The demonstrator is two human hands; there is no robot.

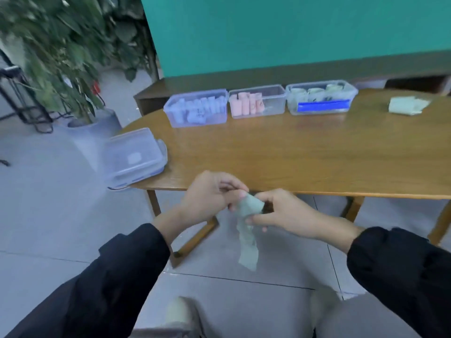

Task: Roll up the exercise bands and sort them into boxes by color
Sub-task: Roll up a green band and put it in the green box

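Both hands hold a pale green exercise band [248,230] in front of the table's near edge. My left hand [210,195] pinches its partly rolled upper end, and my right hand [283,212] grips the roll from the right. The band's loose tail hangs down toward the floor. At the table's back stand three clear boxes: one with blue rolls [196,109], one with pink rolls [256,101], one with green rolls [321,96]. Flat green bands [407,105] lie at the far right.
A stack of clear lids [133,157] sits on the wooden table's [280,152] left corner, overhanging the edge. A potted plant [73,69] stands on the floor to the left. A teal wall panel rises behind the table.
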